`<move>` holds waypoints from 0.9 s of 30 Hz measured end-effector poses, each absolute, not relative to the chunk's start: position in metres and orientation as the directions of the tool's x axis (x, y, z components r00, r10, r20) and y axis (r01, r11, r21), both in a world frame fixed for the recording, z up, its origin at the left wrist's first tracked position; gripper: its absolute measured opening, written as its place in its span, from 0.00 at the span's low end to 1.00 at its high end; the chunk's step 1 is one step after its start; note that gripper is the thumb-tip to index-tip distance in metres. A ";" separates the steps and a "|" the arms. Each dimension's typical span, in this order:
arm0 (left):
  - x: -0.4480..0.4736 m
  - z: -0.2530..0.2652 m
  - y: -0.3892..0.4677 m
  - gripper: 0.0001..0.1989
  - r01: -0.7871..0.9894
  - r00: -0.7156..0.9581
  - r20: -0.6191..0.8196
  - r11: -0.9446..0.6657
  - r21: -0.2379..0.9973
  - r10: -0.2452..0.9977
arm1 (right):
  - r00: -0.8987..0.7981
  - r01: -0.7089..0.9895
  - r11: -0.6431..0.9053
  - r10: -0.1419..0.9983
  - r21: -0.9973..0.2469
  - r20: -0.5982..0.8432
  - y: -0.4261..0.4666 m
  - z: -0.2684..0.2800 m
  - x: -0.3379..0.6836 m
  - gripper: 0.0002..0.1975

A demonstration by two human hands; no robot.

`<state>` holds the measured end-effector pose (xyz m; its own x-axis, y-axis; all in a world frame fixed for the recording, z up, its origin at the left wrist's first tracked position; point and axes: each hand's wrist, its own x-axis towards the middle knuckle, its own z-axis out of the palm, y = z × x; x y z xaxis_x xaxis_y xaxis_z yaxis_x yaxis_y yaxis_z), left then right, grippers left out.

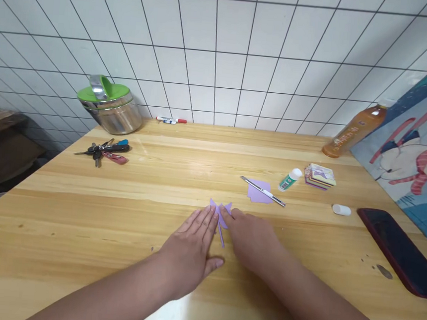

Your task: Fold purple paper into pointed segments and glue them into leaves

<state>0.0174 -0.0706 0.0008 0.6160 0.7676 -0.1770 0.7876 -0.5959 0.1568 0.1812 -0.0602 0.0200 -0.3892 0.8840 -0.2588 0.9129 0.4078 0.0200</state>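
A small purple paper cutout (223, 219) lies on the wooden table, shaped with pointed lobes and a thin stem-like strip. My left hand (193, 248) rests flat across its left side, fingers straight and thumb spread out. From the other side, my right hand (253, 238) presses its outstretched index finger onto the cutout's upper part, with its other fingers bent and partly hidden. Both hands cover some of the paper. Just beyond them, a slim silver craft knife (265, 192) lies across a purple paper scrap (258, 198).
To the right stand an uncapped glue stick (288, 180), a stack of small paper pads (320, 176), a white cap (341, 210), a phone (402, 251) and a tea bottle (358, 130). Keys (107, 150), a metal pot (115, 111) and markers (171, 120) lie farther left.
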 end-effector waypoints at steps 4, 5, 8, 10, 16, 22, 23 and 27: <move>0.020 0.006 -0.074 0.42 0.801 0.598 -0.278 -0.569 0.187 0.752 | -0.374 0.916 0.400 0.879 0.032 -0.296 -0.063 0.021 0.182 0.36; 0.020 0.006 -0.074 0.41 0.801 0.599 -0.274 -0.567 0.192 0.752 | -0.367 0.918 0.395 0.879 0.034 -0.305 -0.064 0.022 0.183 0.37; 0.020 0.004 -0.073 0.41 0.797 0.604 -0.257 -0.566 0.212 0.754 | -0.340 0.926 0.375 0.882 0.048 -0.326 -0.065 0.023 0.182 0.38; 0.018 0.004 -0.072 0.41 0.797 0.603 -0.266 -0.560 0.225 0.752 | -0.344 0.926 0.375 0.883 0.038 -0.320 -0.064 0.024 0.182 0.37; 0.002 0.022 -0.063 0.34 0.714 0.688 -0.233 -0.585 0.384 0.687 | -0.393 0.920 0.383 0.885 -0.088 -0.250 -0.056 0.030 0.191 0.32; -0.012 0.030 -0.033 0.22 0.758 0.567 0.068 -0.552 0.348 0.821 | -0.348 0.932 0.319 0.922 -0.175 -0.171 -0.060 0.040 0.197 0.13; -0.013 0.029 -0.027 0.19 0.778 0.541 0.110 -0.546 0.311 0.834 | -0.344 0.934 0.314 0.921 -0.173 -0.184 -0.062 0.040 0.195 0.11; -0.013 0.025 -0.013 0.18 0.663 0.653 0.165 -0.663 0.347 0.739 | -0.389 0.920 0.368 0.898 -0.133 -0.206 -0.071 0.036 0.179 0.12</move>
<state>-0.0131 -0.0134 0.0247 0.6533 0.7390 0.1647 0.6628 -0.6633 0.3475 0.1793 -0.0707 0.0356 -0.3890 0.8979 -0.2059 0.9202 0.3681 -0.1333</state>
